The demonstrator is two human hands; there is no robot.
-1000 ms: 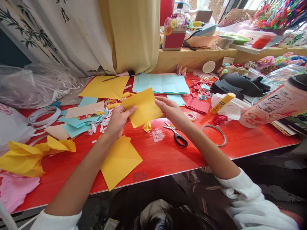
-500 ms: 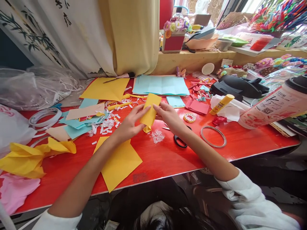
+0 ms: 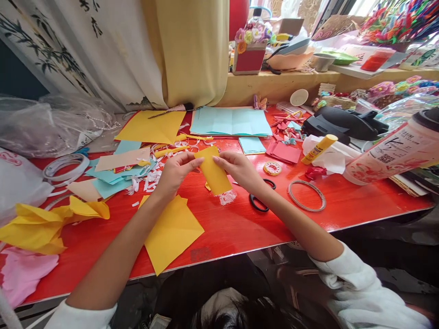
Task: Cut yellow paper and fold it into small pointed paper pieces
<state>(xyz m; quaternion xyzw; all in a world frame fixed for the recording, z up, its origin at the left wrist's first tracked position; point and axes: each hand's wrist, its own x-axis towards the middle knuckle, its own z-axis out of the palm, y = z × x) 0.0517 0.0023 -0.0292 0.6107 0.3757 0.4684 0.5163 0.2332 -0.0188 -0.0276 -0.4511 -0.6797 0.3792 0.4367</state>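
Note:
A small yellow paper rectangle (image 3: 215, 173) is held up over the red table, tilted, between my two hands. My left hand (image 3: 176, 171) pinches its upper left edge, thumb in front. My right hand (image 3: 240, 171) grips the upper right edge the same way. Behind its lower left side a bit of folded yellow paper peeks out, mostly hidden. White paper scraps (image 3: 227, 197) lie just below it. Black-handled scissors (image 3: 259, 203) rest under my right wrist, blades partly covered. Larger yellow sheets (image 3: 174, 235) lie on the table near my left forearm.
Light blue sheets (image 3: 233, 122) and a yellow sheet (image 3: 151, 128) lie at the back. Rightward are red paper squares (image 3: 283, 151), a glue stick (image 3: 319, 149), a tape ring (image 3: 307, 195) and a large pink cup (image 3: 391, 148). Tape rolls (image 3: 65, 169) and crumpled yellow paper (image 3: 41, 226) sit left.
The yellow paper has turned, its lower end swinging right and toward me. My hands have shifted to its upper edges, and the left hand has moved slightly left.

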